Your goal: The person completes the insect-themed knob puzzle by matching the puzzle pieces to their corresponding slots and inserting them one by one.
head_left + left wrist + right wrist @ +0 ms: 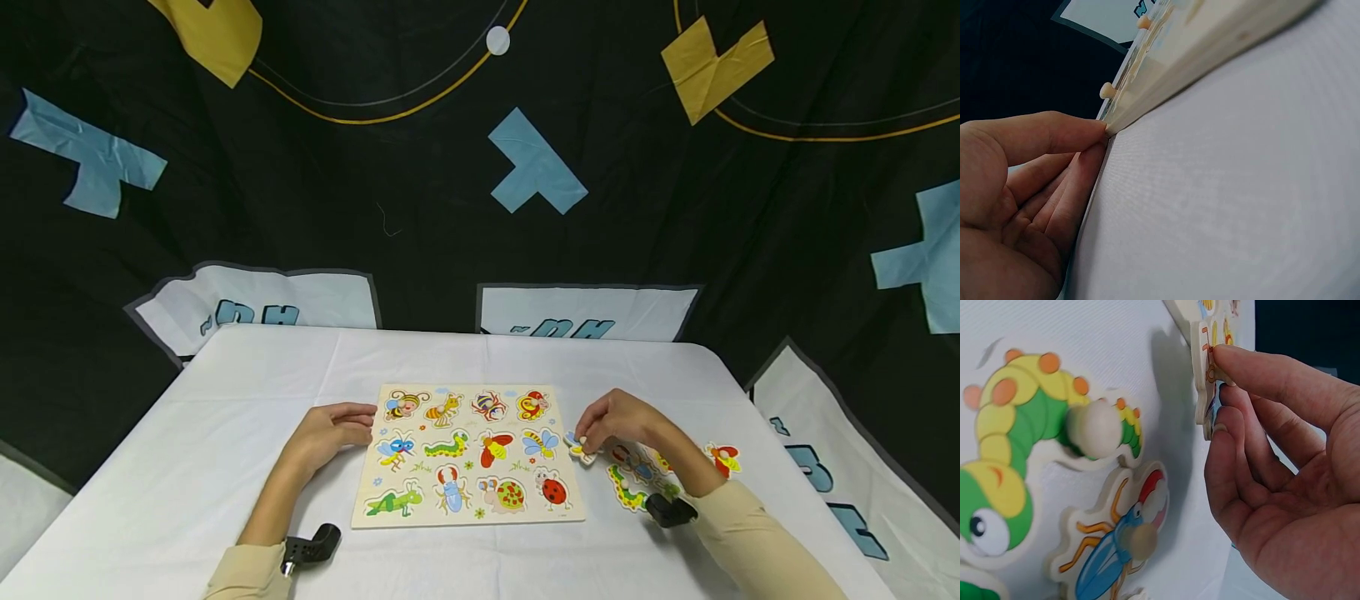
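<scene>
The right hand point(622, 417) is pinching a bug piece point(577, 450), its long side slanting at the fingertips; left fingers, straight, are touching a board point(465, 425) showing bugs point(553, 492).

Head view high, facing forward-down; wrist views close-up; all share board point(476, 426).

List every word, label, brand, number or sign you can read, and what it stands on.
"H": center white backdrop panel, partly cut off.
"H": left white backdrop panel, partly cut off.
Blue characters beside them and on the right white panel: too cut off or slanted to read surely.
Bug puzzle board: no readable text.
</scene>
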### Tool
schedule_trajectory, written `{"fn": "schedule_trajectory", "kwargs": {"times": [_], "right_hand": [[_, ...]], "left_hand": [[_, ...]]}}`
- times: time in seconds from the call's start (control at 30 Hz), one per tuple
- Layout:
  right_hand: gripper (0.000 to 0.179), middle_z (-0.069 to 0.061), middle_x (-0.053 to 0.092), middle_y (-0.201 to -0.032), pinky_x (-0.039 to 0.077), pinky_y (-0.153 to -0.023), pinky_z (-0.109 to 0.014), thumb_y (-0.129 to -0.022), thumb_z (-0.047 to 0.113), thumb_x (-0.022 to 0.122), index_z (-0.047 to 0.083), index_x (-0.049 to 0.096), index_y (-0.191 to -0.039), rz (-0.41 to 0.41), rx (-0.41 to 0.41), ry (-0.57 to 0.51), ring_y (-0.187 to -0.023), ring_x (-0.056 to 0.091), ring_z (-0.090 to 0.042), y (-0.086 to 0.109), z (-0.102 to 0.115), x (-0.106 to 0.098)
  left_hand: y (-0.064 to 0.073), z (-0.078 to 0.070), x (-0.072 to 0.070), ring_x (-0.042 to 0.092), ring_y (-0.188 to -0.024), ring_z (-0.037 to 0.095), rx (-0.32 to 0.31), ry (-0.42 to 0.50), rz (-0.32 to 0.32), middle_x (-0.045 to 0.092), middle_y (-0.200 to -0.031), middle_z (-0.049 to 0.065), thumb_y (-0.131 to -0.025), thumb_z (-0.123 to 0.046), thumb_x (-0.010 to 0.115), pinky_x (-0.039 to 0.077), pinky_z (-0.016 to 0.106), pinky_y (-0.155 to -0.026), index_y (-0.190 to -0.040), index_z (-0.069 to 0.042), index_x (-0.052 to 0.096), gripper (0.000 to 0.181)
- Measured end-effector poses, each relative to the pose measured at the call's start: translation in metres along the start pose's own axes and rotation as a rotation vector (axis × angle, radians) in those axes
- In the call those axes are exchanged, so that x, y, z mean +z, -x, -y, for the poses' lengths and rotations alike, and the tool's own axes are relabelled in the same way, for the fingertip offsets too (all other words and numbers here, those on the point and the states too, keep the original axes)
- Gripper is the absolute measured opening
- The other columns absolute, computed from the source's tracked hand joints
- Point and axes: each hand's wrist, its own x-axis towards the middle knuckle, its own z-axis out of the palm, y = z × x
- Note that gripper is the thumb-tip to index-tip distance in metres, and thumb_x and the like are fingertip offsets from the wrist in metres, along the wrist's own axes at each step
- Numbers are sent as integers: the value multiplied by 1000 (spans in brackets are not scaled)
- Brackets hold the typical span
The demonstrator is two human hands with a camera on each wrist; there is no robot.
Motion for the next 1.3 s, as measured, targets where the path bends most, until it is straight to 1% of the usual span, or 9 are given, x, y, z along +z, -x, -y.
{"fn": "schedule_trajectory", "kwargs": {"times": [0.17, 0.23, 0.5, 0.87, 0.9, 1.0, 1.13, 1.23, 1.3], "right_hand": [[20, -1, 75, -81, 51, -69, -32, -70, 9, 87, 6, 79, -89, -15, 21, 14, -70, 61, -16, -3, 6, 1], [20, -1, 75, -81, 51, -69, -32, -70, 9, 87, 7, 79, -88, -19, 24, 24, -70, 60, -16, -4, 8, 2], [17, -1, 75, -78, 53, -71, -34, -71, 8, 86, 6, 79, -87, -6, -10, 7, -70, 61, -14, -10, 15, 4], [18, -2, 75, -77, 53, -69, -34, -70, 6, 87, 4, 79, -86, 2, -36, -1, -69, 61, -13, -16, 28, 13], [18, -2, 75, -77, 53, -69, -34, -70, 6, 87, 4, 79, -86, 0, -37, -2, -69, 61, -13, -17, 29, 13], [19, -2, 75, -76, 53, -69, -34, -70, 6, 87, 4, 79, -86, -6, -39, -2, -69, 61, -13, -19, 31, 16], [19, -3, 75, -75, 54, -71, -36, -69, 6, 87, 4, 80, -86, -10, -50, -4, -69, 62, -13, -22, 33, 20], [18, -2, 74, -73, 54, -71, -36, -69, 6, 87, 4, 80, -85, -15, -53, -13, -68, 62, -13, -24, 35, 23], [18, -1, 73, -72, 54, -70, -35, -69, 6, 87, 4, 80, -85, -16, -48, -16, -68, 61, -13, -26, 37, 25]], "left_hand": [[0, 0, 0, 69, -102, 14, 1, -8, 0, 75, -118, 9, -80, -12, 80, 42, 44, -104, -131, -7, 67, 53], [0, 0, 0, 70, -103, 14, 1, -2, 2, 75, -118, 9, -80, -12, 80, 42, 44, -104, -131, -7, 67, 53], [1, -1, 0, 72, -102, 15, -8, 3, 4, 75, -117, 9, -81, -12, 80, 45, 32, -94, -132, -7, 67, 53], [1, -1, 0, 72, -99, 12, -5, 14, 4, 75, -117, 10, -80, -11, 80, 46, 26, -90, -132, -6, 67, 53], [1, -1, 0, 72, -99, 13, -6, 15, 5, 75, -117, 10, -80, -11, 80, 46, 26, -90, -132, -6, 67, 53], [2, 0, 0, 72, -101, 15, -8, 13, 2, 75, -117, 10, -81, -11, 79, 46, 34, -97, -132, -6, 67, 53], [1, 1, 0, 72, -101, 15, -12, 4, -2, 75, -118, 9, -81, -12, 79, 44, 41, -102, -132, -7, 67, 53], [-1, 1, 0, 72, -101, 13, -16, -1, -4, 75, -118, 8, -81, -13, 79, 44, 41, -102, -132, -8, 67, 53], [-2, 1, 1, 71, -101, 14, -15, 2, -2, 75, -118, 8, -81, -13, 79, 44, 43, -103, -132, -8, 67, 53]]}}
